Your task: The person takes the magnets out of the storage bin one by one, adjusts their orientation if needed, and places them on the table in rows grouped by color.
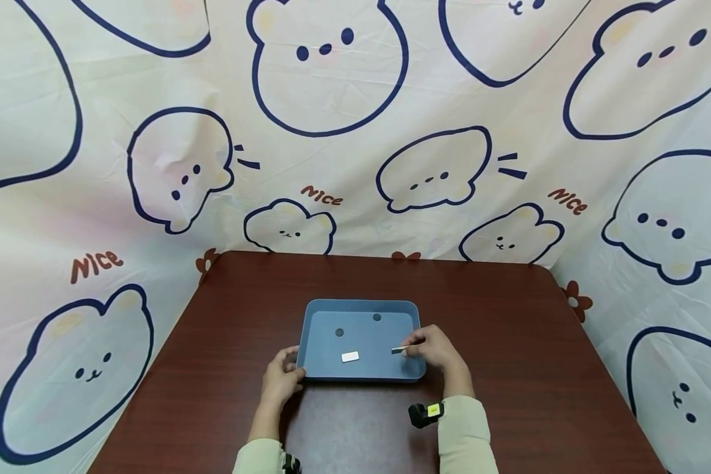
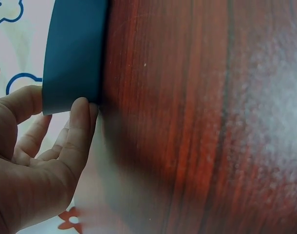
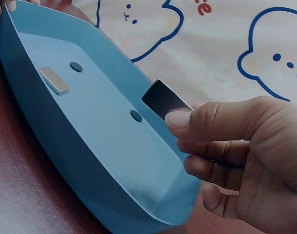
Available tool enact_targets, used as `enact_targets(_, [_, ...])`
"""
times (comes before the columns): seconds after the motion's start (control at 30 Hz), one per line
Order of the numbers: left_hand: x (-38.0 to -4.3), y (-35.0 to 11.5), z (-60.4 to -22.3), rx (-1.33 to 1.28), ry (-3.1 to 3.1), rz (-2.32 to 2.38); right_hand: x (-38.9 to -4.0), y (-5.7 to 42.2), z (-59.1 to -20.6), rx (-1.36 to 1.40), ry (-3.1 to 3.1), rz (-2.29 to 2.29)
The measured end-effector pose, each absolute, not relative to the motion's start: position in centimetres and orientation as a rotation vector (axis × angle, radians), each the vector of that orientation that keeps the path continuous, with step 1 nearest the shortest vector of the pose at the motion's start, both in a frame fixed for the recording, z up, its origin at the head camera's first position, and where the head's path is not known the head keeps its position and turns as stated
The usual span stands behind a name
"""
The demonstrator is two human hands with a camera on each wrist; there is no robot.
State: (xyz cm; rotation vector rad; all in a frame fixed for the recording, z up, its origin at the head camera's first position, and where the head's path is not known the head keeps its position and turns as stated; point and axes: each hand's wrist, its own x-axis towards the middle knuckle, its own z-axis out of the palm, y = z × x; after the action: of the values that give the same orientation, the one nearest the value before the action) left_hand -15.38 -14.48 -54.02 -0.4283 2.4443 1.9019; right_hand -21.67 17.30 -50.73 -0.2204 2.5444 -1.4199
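A blue tray [image 1: 361, 379] lies on the table, its left end held at the near corner by my left hand [image 1: 281, 377]. In the left wrist view, thumb and fingers [image 2: 79, 122] meet the end of the tray wall. My right hand [image 1: 431, 345] pinches a small flat rectangular piece [image 3: 164, 99] between thumb and fingers, above the tray's right side; its visible face is dark and shiny. A similar white rectangular piece [image 1: 350, 357] lies on the tray floor. Two small dark discs [image 1: 340, 332] lie farther back in the tray.
The brown wooden table [image 1: 243, 296] extends around the tray on all sides. Behind it and along both sides hangs a pale cloth [image 1: 355, 164] printed with bear outlines. A black wrist device [image 1: 424, 415] sits at the right sleeve.
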Motion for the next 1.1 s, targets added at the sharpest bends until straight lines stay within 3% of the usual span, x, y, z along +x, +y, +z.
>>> enact_targets(1.1, [-15.4, -14.9, -54.1, -0.429, 2.386, 1.924, -23.3, 22.6, -50.4, 0.020, 2.529, -1.467])
